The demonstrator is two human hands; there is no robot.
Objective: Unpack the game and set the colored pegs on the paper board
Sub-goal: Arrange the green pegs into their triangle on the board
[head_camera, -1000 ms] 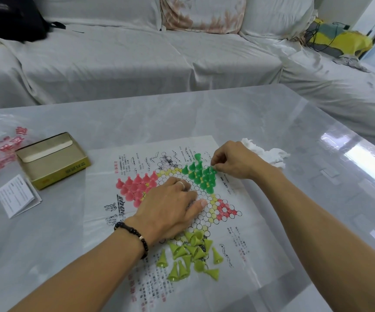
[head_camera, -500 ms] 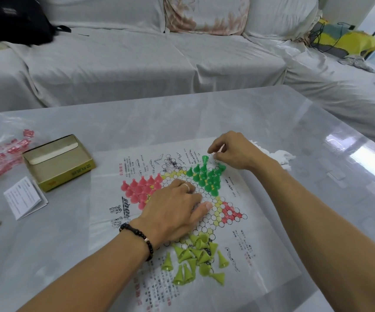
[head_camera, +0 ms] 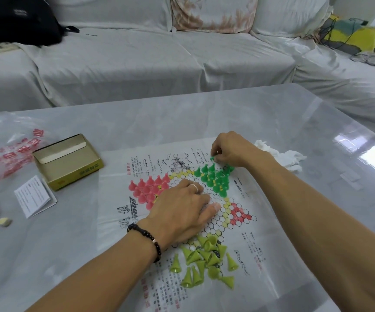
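Hands: right (head_camera: 231, 149) pinches a green peg (head_camera: 212, 158), left (head_camera: 182, 212) presses flat on the creased paper board (head_camera: 261, 255).

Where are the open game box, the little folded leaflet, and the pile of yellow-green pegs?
open game box (head_camera: 67, 162), head view, on its inner floor.
folded leaflet (head_camera: 34, 195), head view, middle of its printed face.
yellow-green pegs (head_camera: 204, 260), head view, on a peg mid-pile.

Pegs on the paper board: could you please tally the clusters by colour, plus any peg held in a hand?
Pink cluster: 1
Green cluster: 1
Yellow-green cluster: 1
Green peg pinched by right hand: 1
Total: 3 clusters, 1 held peg
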